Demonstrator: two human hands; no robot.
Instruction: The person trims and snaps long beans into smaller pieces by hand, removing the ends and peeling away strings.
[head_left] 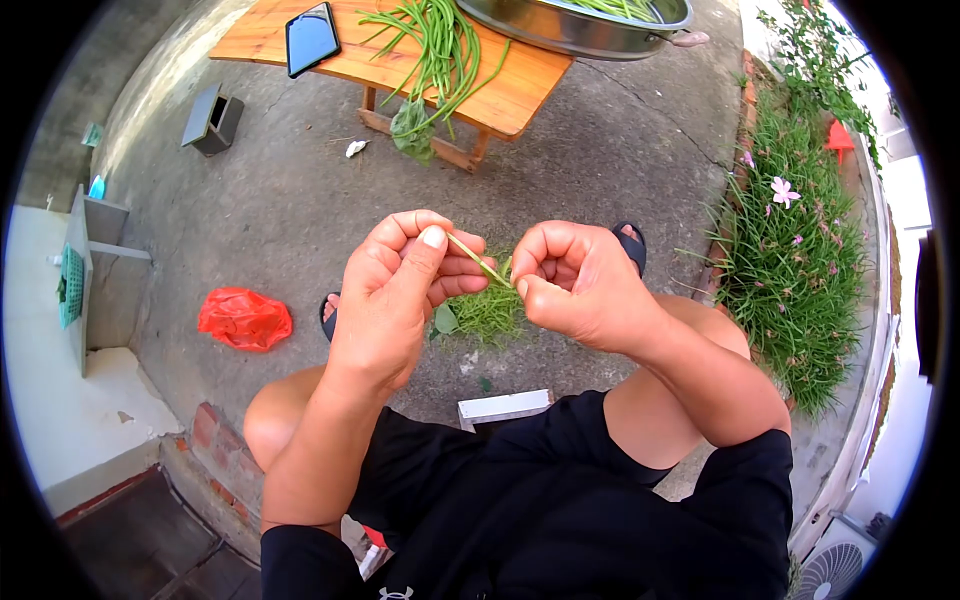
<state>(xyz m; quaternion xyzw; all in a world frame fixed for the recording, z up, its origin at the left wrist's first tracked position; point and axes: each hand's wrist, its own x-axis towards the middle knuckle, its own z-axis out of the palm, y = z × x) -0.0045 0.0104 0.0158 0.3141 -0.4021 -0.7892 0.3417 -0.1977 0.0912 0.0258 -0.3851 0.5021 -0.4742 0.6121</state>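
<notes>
My left hand (405, 270) pinches one end of a thin green stem (478, 262) between thumb and forefinger, its other fingers loosely curled. At the stem's lower right end, my right hand (575, 280) is closed in a pinch. Below both hands, a pile of thin green scraps (490, 312) lies on the ground between my feet, with a green leaf (446, 319) at its left edge. Long green stems (440, 50) lie on the wooden table (510, 95) ahead, some hanging over its front edge with a large leaf (411, 128).
A phone (312, 40) and a metal basin (590, 32) are on the table. A red plastic bag (245, 319) lies on the ground at the left. Grass and flowers (800, 260) line the right side. A small grey box (212, 120) stands at the upper left.
</notes>
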